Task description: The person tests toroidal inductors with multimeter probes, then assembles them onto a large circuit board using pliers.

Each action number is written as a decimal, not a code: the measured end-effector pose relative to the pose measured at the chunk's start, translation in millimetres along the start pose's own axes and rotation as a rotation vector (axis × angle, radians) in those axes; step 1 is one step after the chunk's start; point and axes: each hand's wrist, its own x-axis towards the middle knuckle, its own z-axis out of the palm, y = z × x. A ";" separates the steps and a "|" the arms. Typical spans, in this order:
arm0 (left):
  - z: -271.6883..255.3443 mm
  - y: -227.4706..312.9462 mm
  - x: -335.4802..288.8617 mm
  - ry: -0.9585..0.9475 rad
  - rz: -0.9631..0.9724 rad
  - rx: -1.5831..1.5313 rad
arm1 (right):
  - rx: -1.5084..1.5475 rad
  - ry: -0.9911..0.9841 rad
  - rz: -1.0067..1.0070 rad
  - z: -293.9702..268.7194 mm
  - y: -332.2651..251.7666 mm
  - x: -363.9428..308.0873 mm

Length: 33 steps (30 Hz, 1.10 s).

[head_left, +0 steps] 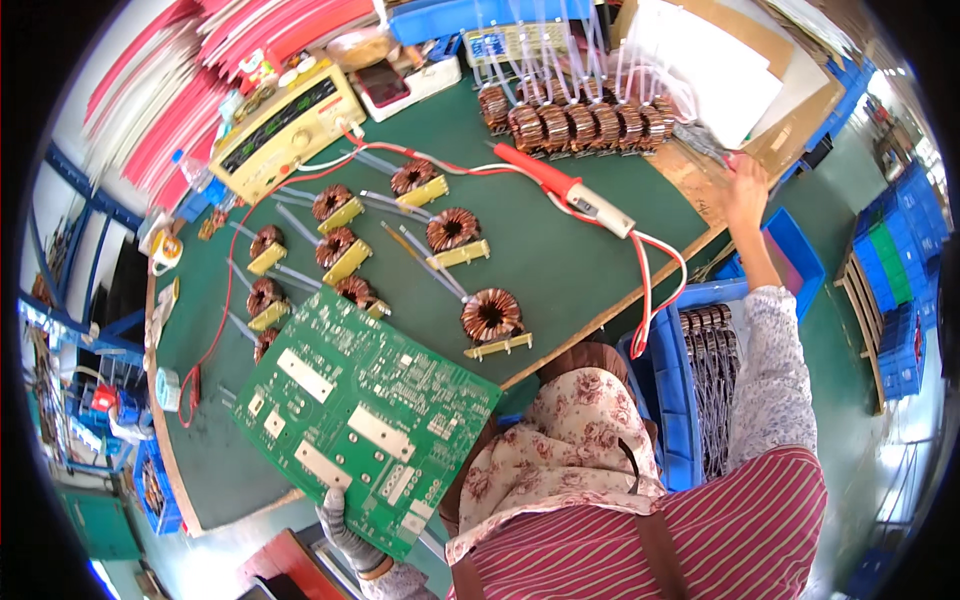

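Observation:
My gloved left hand (345,535) grips the lower edge of a large green circuit board (365,415) and holds it tilted above the near side of the green table (560,270). My right hand (745,190) is stretched far out to the right table corner, resting on brown cardboard (700,170) next to a small red object; whether it holds anything cannot be told. Several copper-wound toroid coils with yellow bases lie on the table, the nearest (492,318) just beyond the board.
A red probe (560,185) with red wire lies mid-table. A yellow test instrument (285,125) stands at the back left. A row of coils (575,125) stands at the back. Blue bins (690,380) with parts sit to my right, below the table edge.

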 end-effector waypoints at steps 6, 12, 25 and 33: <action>4.4 2.0 5.9 -0.007 0.013 0.101 | 0.066 -0.294 0.257 38.4 20.1 -24.4; 1.5 5.5 1.3 -0.062 0.007 0.205 | 1.051 -0.601 0.052 -53.4 -191.6 -14.4; 11.2 -6.1 -6.4 -0.064 -0.062 0.141 | 1.126 -0.753 -0.271 -93.8 -302.6 -44.5; 21.9 4.2 1.5 -0.062 -0.105 0.135 | 1.236 -0.762 -0.303 -90.4 -296.8 -35.6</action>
